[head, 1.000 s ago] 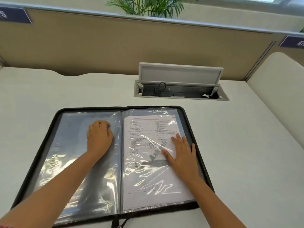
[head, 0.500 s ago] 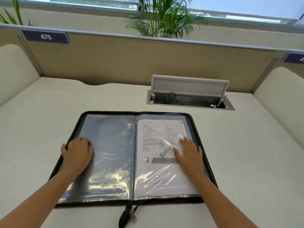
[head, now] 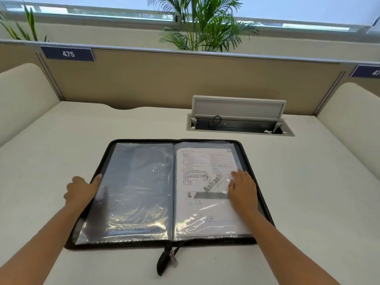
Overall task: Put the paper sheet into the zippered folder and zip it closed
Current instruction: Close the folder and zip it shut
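White printed paper (head: 207, 173) lies inside the clear sleeve on the right half of our black zippered folder (head: 249, 240), which is spread open flat near the front edge of the tabletop (head: 308, 192). Our right hand (head: 243, 191) rests flat on that page, fingers stretched out and together, at the sheet's right side. On the left half an empty clear sleeve (head: 135, 188) shines with glare. Our left hand (head: 82, 191) sits at the folder's left edge, thumb on top of the sleeve and fingers curled over the outer rim; we cannot tell whether it really grips the cover. The zipper runs unzipped around the border, and its pull (head: 172, 259) dangles with a black tab past the folder's front edge, near the spine. Farther back, toward the right rear of the tabletop, a cable hatch (head: 238, 108) stands with its lid raised. Behind it runs a tan partition (head: 164, 79) bearing a blue label (head: 67, 54) reading 475, with a palm plant (head: 203, 23) above.
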Tool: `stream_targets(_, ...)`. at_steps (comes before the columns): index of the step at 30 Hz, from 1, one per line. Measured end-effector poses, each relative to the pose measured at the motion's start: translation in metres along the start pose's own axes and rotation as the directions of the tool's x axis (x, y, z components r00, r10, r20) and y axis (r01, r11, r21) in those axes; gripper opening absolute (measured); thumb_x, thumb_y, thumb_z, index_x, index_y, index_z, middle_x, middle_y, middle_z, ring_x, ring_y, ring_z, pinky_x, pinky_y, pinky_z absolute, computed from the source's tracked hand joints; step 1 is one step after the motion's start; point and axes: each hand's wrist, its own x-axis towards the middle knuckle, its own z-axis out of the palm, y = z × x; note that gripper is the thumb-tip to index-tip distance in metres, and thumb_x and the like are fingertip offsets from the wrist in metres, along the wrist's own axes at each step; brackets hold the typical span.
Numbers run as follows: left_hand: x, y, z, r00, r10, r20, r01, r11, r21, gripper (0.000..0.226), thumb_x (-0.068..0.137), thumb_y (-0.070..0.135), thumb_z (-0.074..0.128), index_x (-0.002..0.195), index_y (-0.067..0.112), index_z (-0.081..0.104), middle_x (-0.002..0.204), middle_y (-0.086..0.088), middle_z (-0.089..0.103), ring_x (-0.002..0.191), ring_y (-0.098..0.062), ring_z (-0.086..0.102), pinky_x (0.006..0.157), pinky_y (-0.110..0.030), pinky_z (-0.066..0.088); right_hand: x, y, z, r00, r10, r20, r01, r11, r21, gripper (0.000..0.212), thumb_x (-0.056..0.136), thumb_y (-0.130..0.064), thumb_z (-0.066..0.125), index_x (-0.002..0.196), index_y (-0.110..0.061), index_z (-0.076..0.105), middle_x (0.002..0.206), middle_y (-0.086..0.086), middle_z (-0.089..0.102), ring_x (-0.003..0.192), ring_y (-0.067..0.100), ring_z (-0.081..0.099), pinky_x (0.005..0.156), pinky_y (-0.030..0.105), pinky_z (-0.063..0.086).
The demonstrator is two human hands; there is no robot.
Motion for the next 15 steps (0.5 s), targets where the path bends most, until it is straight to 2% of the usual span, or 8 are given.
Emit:
stream_targets(2, 0.009, -0.001, -0.011, 0.994, 0.011, 0.113, 0.002, 0.993, -0.12, 0.057, 0.087, 0.047, 0.052, 0.084, -0.01, 0.056, 0.088, -0.031, 0.058, 0.085, -0.043, 0.057, 0.082, -0.048, 0.047, 0.001, 0.001, -0.003, 0.999, 0.006, -0.038, -0.004, 0.999, 0.046, 0.039, 0.096, -0.021, 0.039, 0.133, -0.008, 0.045, 0.142, 0.01, 0.042, 0.135, 0.027, 0.032, 0.113, 0.041, 0.025)
stream_targets(3, 0.01, 0.0, -0.016, 0.985, 0.022, 0.172, 0.008, 0.985, -0.17, 0.052, 0.087, 0.046, 0.054, 0.075, -0.005, 0.056, 0.081, -0.026, 0.057, 0.08, -0.039, 0.057, 0.079, -0.047, 0.048, 0.001, 0.001, -0.004, 0.998, -0.017, -0.066, 0.023, 0.996, 0.086, 0.037, 0.095, -0.019, 0.041, 0.13, -0.007, 0.047, 0.138, 0.011, 0.046, 0.131, 0.028, 0.037, 0.111, 0.041, 0.029)
stream_targets(4, 0.011, 0.001, -0.02, 0.977, 0.03, 0.213, 0.016, 0.977, -0.213, 0.046, 0.087, 0.043, 0.057, 0.076, -0.002, 0.057, 0.082, -0.022, 0.056, 0.082, -0.036, 0.056, 0.079, -0.047, 0.049, 0.001, 0.002, -0.006, 0.993, -0.049, -0.104, 0.064, 0.988, 0.138, 0.034, 0.094, -0.016, 0.043, 0.127, -0.007, 0.049, 0.132, 0.011, 0.05, 0.126, 0.028, 0.041, 0.108, 0.041, 0.032)
stream_targets(7, 0.017, 0.006, -0.035, 0.967, 0.048, 0.251, 0.054, 0.921, -0.386, 0.03, 0.086, 0.028, 0.061, 0.098, 0.0, 0.061, 0.097, -0.015, 0.059, 0.095, -0.031, 0.055, 0.072, -0.036, 0.047, -0.003, 0.004, -0.011, 0.967, -0.118, -0.226, 0.174, 0.953, 0.248, 0.029, 0.091, -0.007, 0.049, 0.12, -0.009, 0.054, 0.122, 0.009, 0.057, 0.115, 0.025, 0.049, 0.102, 0.036, 0.038)
stream_targets(11, 0.02, 0.029, -0.068, 0.958, 0.167, 0.234, -0.013, 0.838, -0.545, 0.023, 0.091, 0.017, 0.054, 0.107, 0.003, 0.062, 0.081, -0.005, 0.06, 0.072, -0.019, 0.056, 0.061, -0.027, 0.044, -0.003, 0.002, -0.014, 0.947, -0.098, -0.305, 0.2, 0.924, 0.325, 0.028, 0.089, -0.001, 0.051, 0.114, -0.01, 0.057, 0.115, 0.006, 0.061, 0.109, 0.022, 0.052, 0.097, 0.027, 0.033)
stream_targets(13, 0.012, 0.045, -0.081, 0.944, 0.25, 0.215, -0.081, 0.808, -0.583, 0.021, 0.092, 0.017, 0.052, 0.107, 0.006, 0.063, 0.08, -0.001, 0.061, 0.068, -0.016, 0.054, 0.053, -0.024, 0.049, -0.003, 0.001, -0.016, 0.943, -0.112, -0.312, 0.217, 0.92, 0.326, 0.026, 0.087, 0.002, 0.052, 0.108, -0.01, 0.061, 0.109, 0.006, 0.063, 0.104, 0.024, 0.054, 0.094, 0.028, 0.035)
stream_targets(15, -0.003, 0.063, -0.09, 0.925, 0.334, 0.181, -0.162, 0.778, -0.607, 0.019, 0.092, 0.013, 0.05, 0.105, 0.012, 0.064, 0.079, -0.001, 0.062, 0.064, -0.016, 0.053, 0.04, -0.014, 0.047, -0.001, 0.002, -0.02, 0.939, -0.145, -0.311, 0.242, 0.922, 0.301, 0.025, 0.084, 0.008, 0.053, 0.096, -0.01, 0.066, 0.099, 0.006, 0.066, 0.098, 0.025, 0.057, 0.089, 0.031, 0.04)
